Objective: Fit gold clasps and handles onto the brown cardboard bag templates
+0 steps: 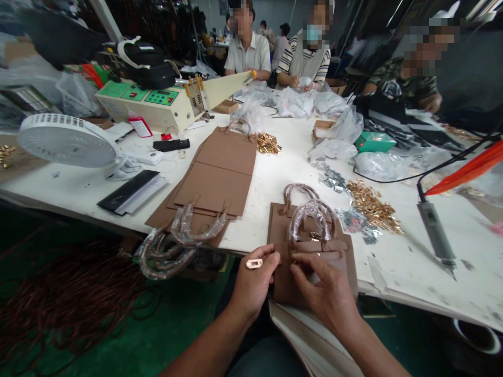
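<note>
A brown handbag (286, 288) hangs at the table's front edge, its upper part leaning on the table; its handles (329, 222) are wrapped in clear plastic. My left hand (251, 285) is closed on the left end of the bag's flap, thumb on top. A small gold slotted metal plate (254, 264) rests on the fingers of that hand. With thumb and forefinger pinched together, my right hand (326, 288) is at the flap, close to my left thumb. Whatever sits between those fingertips is too small to make out.
Brown bag panels (220, 183) are stacked to the left, wrapped handles overhanging the edge. Gold fittings (371, 207) and grey metal pieces (359, 225) lie to the right, near a corded pen-like tool (436, 233). A fan (66, 139) and cream machine (157, 107) stand left; co-workers sit opposite.
</note>
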{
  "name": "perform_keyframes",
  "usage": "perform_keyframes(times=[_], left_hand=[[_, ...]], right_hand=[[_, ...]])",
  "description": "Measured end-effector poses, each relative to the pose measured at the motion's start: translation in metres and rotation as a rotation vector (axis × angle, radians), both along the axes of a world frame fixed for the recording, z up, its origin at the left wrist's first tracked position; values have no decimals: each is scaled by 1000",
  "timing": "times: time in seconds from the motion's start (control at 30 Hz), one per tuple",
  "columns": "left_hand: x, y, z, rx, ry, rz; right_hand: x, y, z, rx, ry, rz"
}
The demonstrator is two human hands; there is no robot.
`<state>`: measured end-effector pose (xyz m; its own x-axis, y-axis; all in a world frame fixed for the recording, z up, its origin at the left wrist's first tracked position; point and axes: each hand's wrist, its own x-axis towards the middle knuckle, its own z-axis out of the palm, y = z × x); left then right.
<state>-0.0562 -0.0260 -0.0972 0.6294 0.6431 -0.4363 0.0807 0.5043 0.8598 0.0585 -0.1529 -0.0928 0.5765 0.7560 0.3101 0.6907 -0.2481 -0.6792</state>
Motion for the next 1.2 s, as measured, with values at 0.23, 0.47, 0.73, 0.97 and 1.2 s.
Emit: perform_keyframes(times=[0.23,0.47,0.73,0.97,1.2], left_hand=[[2,-5,10,-5,-43,-15],[5,-8,7,-33,-78,-6],[10,-8,5,-126,-90,50],[8,-10,10,29,-74,-39],[2,-6,10,53,-63,-128]], right_hand=[[-5,2,9,-45,-96,10],[-6,5,8,-98,37,-74],[0,7,11,-78,132,-41],[4,8,16,-174,326,19],[8,6,4,21,673,-84]])
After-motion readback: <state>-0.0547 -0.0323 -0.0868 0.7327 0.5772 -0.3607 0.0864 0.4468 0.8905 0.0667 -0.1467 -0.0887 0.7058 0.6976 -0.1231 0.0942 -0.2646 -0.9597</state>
